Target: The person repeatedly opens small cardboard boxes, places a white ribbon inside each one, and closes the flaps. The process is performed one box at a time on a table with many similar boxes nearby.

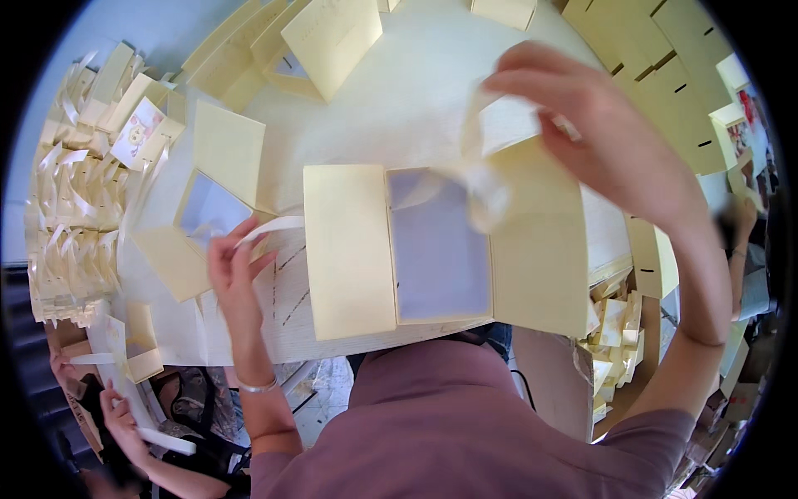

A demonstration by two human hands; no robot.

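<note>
An opened cream gift box [349, 249] lies on the table in front of me, its two flaps folded out left and right. Its pale lavender inside [440, 249] faces up. My left hand [237, 270] is beside the left flap, fingers bent around a white ribbon [278, 224] that runs to that flap's edge. Raised above the right flap, my right hand [573, 108] pinches a cream ribbon [472, 137]. This ribbon hangs down to a blurred, bunched part [489, 200] over the box. Motion smears the right fingertips somewhat.
A second opened box [229, 154] lies to the left, near stacked small boxes with ribbons [79, 200]. More cream boxes [332, 50] stand at the back, others [665, 75] at the right. A carton of small cream pieces [615, 333] sits lower right. Another person's hand [120, 416] shows lower left.
</note>
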